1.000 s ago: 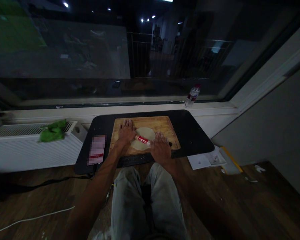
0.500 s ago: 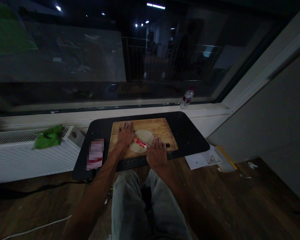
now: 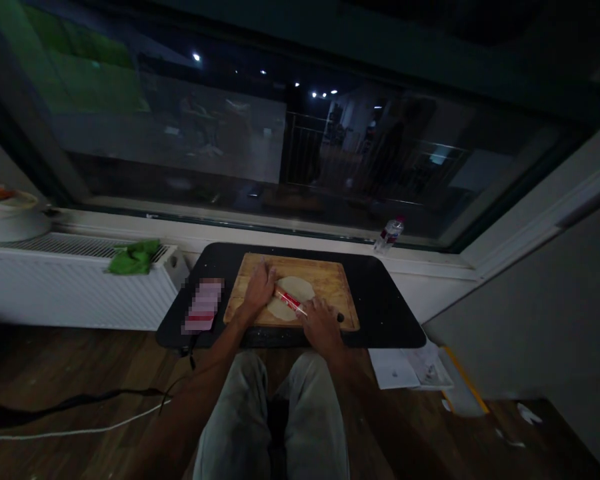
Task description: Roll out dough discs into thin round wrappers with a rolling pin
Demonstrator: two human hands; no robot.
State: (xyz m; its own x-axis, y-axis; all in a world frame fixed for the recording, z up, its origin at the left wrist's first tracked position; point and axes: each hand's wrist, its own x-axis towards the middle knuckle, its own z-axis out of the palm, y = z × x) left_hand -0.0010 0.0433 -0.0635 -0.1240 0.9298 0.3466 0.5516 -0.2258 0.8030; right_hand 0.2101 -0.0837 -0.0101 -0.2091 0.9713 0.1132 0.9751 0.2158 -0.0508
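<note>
A flat round of pale dough point(image 3: 294, 293) lies on a wooden cutting board point(image 3: 330, 287) on a low black table point(image 3: 380, 313). Across the dough lies a red-and-white labelled cylinder point(image 3: 290, 301), used like a rolling pin. My left hand point(image 3: 260, 290) presses flat on its far-left end, fingers stretched out. My right hand point(image 3: 320, 320) rests flat on its near-right end. My knees show below the table edge.
A plastic water bottle point(image 3: 391, 233) stands on the window sill behind the table. A blurred red-and-white packet point(image 3: 203, 305) lies at the table's left. A green cloth point(image 3: 134, 257) sits on the white radiator. Papers point(image 3: 410, 367) and cables point(image 3: 80, 417) lie on the wooden floor.
The view has lifted and swung, so table and hands appear lower in the picture. Both hands stay on the cylinder over the dough, which sits at a slightly steeper slant.
</note>
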